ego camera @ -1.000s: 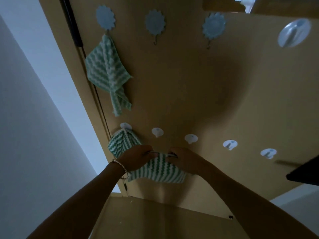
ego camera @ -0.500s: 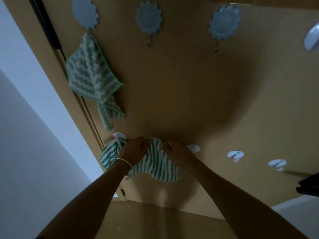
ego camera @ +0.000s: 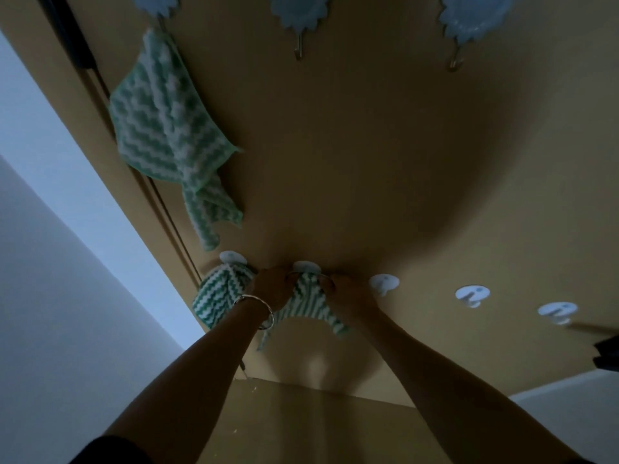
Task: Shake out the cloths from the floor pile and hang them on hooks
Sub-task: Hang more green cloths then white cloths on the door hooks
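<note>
I see both hands up against the tan door (ego camera: 368,162). The left hand (ego camera: 273,286) and the right hand (ego camera: 348,296) each pinch the top edge of a green-and-white zigzag cloth (ego camera: 306,301), fingers (ego camera: 287,277) curled round it, just under a round white hook (ego camera: 304,266). Left of the fingers a second cloth (ego camera: 219,294) hangs from the neighbouring hook (ego camera: 231,256). A third cloth (ego camera: 164,128) hangs well above them.

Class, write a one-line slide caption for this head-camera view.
A zigzag cloth held by the left hand and right hand at a round white hook, beside a hung cloth.
</note>
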### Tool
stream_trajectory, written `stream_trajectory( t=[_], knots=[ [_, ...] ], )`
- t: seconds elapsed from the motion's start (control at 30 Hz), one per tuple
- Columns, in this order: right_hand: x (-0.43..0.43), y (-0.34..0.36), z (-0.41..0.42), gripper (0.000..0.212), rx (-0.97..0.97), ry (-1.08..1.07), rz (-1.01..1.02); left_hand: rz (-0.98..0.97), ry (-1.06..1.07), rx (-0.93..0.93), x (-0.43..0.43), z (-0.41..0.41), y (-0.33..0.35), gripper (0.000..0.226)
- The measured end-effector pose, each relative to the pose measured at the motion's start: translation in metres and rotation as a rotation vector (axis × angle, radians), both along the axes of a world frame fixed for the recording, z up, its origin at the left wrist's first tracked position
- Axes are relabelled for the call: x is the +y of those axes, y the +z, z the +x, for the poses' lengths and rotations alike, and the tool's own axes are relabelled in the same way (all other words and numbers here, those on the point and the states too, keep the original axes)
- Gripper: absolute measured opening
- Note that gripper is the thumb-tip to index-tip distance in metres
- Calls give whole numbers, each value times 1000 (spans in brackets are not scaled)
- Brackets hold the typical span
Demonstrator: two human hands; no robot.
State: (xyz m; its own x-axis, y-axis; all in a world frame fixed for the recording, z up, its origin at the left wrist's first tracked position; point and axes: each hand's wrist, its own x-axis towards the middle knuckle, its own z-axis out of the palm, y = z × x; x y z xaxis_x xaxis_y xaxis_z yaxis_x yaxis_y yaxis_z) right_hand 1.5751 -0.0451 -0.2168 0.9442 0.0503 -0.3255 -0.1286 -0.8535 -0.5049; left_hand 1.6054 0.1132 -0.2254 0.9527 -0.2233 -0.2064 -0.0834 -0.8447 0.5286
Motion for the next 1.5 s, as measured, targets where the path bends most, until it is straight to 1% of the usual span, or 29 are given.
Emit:
stream_trajectory(
  t=[0.1,0.2,0.3,0.33,0.4,0.43,0.5,0.53,0.57,0.63,0.7,0.73,0.77,0.8,0.87,0.93,1.0,1.17,1.27,1.33,1.4,1.5],
  knots=[
    [4,-4,-1,44,43,-26,72,-27,-2,4,3,1,-6,38],
    [8,-14,-2,42,64,41,13,-46,20,-1,4,0,-15,36],
    [11,-21,-4,43,72,96,25,-42,108,17,-2,1,-30,36],
    [11,-23,-4,44,78,98,36,-13,128,24,-4,1,-33,37],
    [13,-29,-4,43,53,24,114,29,135,33,-6,1,-41,38],
    [15,-29,-4,42,35,2,126,55,97,23,-7,0,-44,44],
    [19,-31,-4,38,43,3,51,58,22,-49,-12,-5,-48,70],
    [21,-34,-5,36,61,5,17,38,19,-86,-14,-9,-50,73],
    [23,-39,-10,35,85,18,-2,53,14,-124,-15,-14,-53,71],
    [25,-51,-22,40,114,88,-40,165,-14,-148,-16,-26,-63,65],
    [25,-61,-37,44,166,184,-121,194,38,-94,-13,-44,-74,47],
    [25,-62,-45,43,222,213,-156,186,55,-41,-12,-55,-78,41],
    [24,-63,-53,42,285,233,-183,182,69,41,-11,-66,-80,41],
    [24,-63,-61,41,332,267,-221,200,79,145,-11,-76,-81,46],
    [26,-59,-73,40,421,383,-286,281,57,299,-8,-93,-80,51],
    [30,-49,-78,40,467,476,-330,312,15,363,-2,-105,-72,49],
    [35,-36,-78,40,426,484,-315,252,-13,363,4,-109,-64,43],
    [46,-12,-72,38,296,494,-312,12,-88,265,14,-112,-32,32],
    [36,-4,-72,44,245,454,-255,0,-193,174,7,-102,-15,31],
    [21,9,-76,42,189,428,-226,-28,-260,128,-6,-95,-13,34],
    [4,23,-83,38,170,403,-208,-35,-334,132,-20,-93,-13,34],
    [-24,33,-98,41,207,335,-223,8,-445,174,-44,-98,-12,30]
  ],
)
